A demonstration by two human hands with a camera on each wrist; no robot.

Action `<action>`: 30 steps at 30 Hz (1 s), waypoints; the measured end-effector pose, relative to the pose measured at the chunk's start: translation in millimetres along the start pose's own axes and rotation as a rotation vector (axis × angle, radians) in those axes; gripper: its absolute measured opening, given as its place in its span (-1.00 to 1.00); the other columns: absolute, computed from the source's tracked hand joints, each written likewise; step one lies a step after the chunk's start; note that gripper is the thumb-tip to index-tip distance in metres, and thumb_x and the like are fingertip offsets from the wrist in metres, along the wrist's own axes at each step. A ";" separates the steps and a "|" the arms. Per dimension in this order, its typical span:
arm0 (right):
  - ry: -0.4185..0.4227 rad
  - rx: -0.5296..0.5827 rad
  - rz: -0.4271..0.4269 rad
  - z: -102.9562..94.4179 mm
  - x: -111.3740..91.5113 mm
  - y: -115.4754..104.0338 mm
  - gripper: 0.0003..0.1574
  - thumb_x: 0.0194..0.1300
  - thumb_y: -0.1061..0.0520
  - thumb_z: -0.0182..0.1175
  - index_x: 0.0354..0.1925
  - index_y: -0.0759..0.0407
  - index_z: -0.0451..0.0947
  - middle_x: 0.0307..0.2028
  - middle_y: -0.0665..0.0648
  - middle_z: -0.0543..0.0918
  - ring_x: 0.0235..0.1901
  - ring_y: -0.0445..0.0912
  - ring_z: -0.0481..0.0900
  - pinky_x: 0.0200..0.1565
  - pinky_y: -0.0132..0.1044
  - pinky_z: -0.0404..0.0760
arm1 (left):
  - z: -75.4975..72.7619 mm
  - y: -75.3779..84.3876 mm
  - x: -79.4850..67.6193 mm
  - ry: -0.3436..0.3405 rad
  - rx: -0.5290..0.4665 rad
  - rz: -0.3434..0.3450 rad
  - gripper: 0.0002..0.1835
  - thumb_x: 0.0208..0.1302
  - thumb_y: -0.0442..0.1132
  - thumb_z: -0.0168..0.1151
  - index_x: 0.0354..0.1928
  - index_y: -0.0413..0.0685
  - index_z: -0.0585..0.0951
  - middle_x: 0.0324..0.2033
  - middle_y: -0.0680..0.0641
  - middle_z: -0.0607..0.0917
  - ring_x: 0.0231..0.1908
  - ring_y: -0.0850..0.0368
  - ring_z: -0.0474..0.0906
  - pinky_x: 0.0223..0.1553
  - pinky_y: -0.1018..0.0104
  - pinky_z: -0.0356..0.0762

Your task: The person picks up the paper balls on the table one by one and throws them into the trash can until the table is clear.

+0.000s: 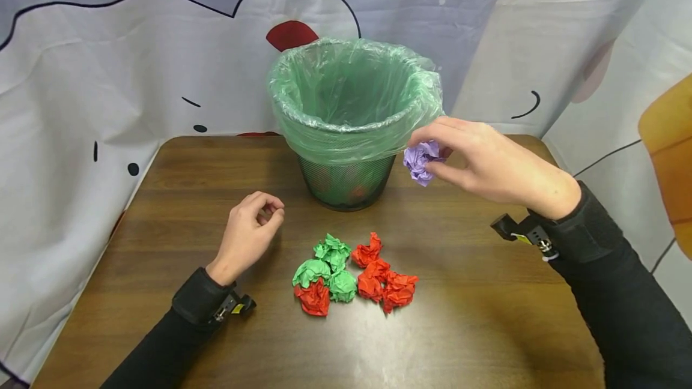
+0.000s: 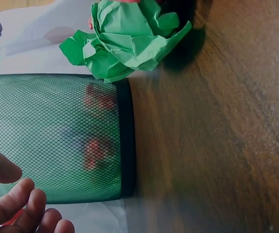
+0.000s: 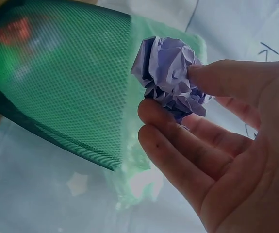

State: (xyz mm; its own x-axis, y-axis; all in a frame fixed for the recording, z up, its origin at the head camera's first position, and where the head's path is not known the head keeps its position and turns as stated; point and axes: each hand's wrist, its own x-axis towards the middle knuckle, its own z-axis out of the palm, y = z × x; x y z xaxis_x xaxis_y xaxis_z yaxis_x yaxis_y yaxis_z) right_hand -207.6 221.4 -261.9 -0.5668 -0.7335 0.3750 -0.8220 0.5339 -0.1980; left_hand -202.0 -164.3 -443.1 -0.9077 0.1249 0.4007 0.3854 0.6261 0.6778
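Observation:
Between thumb and fingers, my right hand (image 1: pixel 476 158) pinches a crumpled purple paper ball (image 1: pixel 421 162), just right of the bin and below its rim. The right wrist view shows the same purple ball (image 3: pixel 171 77) up close. The mesh waste bin (image 1: pixel 346 188) has a green plastic liner (image 1: pixel 346 143) folded over its rim. My left hand (image 1: pixel 248 230) hovers left of the bin with loosely curled fingers and nothing in them. Nearest to it are crumpled green paper balls (image 1: pixel 332 251) and a red one (image 1: pixel 313 299).
Several more red paper balls (image 1: pixel 370 278) lie on the wooden table (image 1: pixel 465 329) in front of the bin. Reddish shapes (image 2: pixel 96 153) show through the mesh near the bin's bottom. A patterned curtain (image 1: pixel 97 77) hangs behind the table.

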 end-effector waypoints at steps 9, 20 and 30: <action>0.041 -0.024 -0.003 -26.2 8.5 -7.6 -0.44 0.13 0.40 0.41 0.10 0.14 0.57 -0.14 -0.03 0.67 -0.20 -0.23 0.64 -0.11 -0.52 0.56 | -1.5 1.9 1.7 -0.003 -0.003 -0.004 -0.95 0.33 -0.26 0.25 -0.23 -0.02 0.67 -0.32 0.03 0.61 -0.35 0.15 0.51 -0.33 0.43 0.44; 0.133 -0.074 -0.024 -44.7 31.4 -1.1 -0.42 0.13 0.41 0.40 0.13 0.17 0.57 -0.09 0.04 0.71 -0.26 -0.20 0.65 -0.13 -0.54 0.45 | -0.2 4.7 0.2 -0.022 -0.006 -0.010 -0.95 0.34 -0.26 0.24 -0.22 -0.01 0.66 -0.31 0.03 0.62 -0.28 0.01 0.57 -0.31 0.36 0.48; 0.117 -0.123 0.043 -51.7 57.6 13.9 -0.51 0.25 0.32 0.33 0.15 0.18 0.55 -0.10 0.06 0.71 -0.30 -0.16 0.69 -0.13 -0.46 0.46 | 1.7 4.8 -0.5 -0.032 -0.004 -0.010 -0.96 0.33 -0.25 0.24 -0.24 0.00 0.66 -0.34 0.05 0.61 -0.32 0.04 0.55 -0.33 0.42 0.44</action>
State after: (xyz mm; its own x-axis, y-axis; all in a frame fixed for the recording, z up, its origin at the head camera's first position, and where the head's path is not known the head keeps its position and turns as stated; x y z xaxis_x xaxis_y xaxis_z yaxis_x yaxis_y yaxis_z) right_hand -248.9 208.4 -196.2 -0.5852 -0.6588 0.4727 -0.7800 0.6166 -0.1062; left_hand -200.0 -160.1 -441.1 -0.9162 0.1433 0.3742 0.3771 0.6240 0.6844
